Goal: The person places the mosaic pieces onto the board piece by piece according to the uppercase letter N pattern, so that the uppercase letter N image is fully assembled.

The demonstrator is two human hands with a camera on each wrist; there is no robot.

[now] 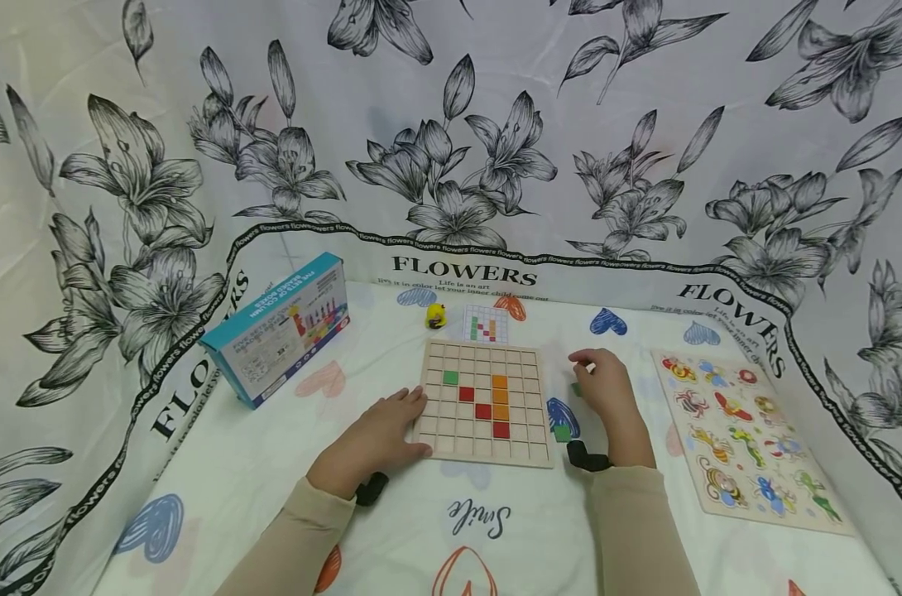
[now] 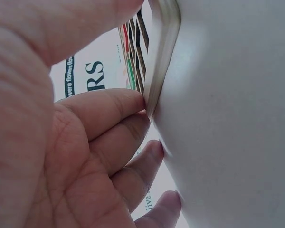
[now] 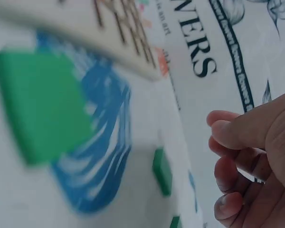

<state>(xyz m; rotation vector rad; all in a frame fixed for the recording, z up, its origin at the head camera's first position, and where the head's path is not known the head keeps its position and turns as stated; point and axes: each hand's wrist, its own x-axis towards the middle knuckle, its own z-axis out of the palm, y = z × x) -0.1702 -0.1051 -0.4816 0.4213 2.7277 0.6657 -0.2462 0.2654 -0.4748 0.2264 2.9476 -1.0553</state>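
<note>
A wooden grid board (image 1: 451, 430) lies in the middle, holding one green tile (image 1: 450, 377), a diagonal of red tiles (image 1: 483, 410) and a column of orange tiles (image 1: 500, 396). My left hand (image 1: 372, 439) rests at the board's left edge, and its fingertips (image 2: 135, 100) touch that edge in the left wrist view. Right of the board, my right hand (image 1: 607, 393) hovers over the cloth, its fingers loosely bent and thumb near the index finger, with nothing seen between them. Below it are loose green tiles (image 3: 162, 171); another green tile (image 1: 562, 433) lies nearer the board.
Behind the board lie a small pattern card (image 1: 502, 316) and a yellow toy duck (image 1: 435, 315). To the left stands a blue and white box (image 1: 287, 331). An insect puzzle board (image 1: 693, 447) lies at the right. Flower-printed cloth (image 1: 451, 223) hangs behind.
</note>
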